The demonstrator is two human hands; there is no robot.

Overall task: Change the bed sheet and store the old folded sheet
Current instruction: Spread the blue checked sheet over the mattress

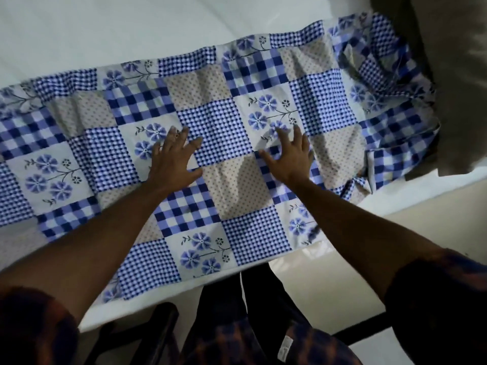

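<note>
While both hands, left hand (172,160) and right hand (290,156), press flat with fingers spread: patchwork sheet (237,122), folded strip on bed (105,35); smoothing step, next fold likely.

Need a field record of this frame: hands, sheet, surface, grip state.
left: left hand flat on the sheet, fingers spread
right: right hand flat on it, fingers spread
grip: none; neither hand pinches fabric
sheet: blue patchwork, laid as a long strip, right end bunched beside a grey object
surface: white bed
</note>
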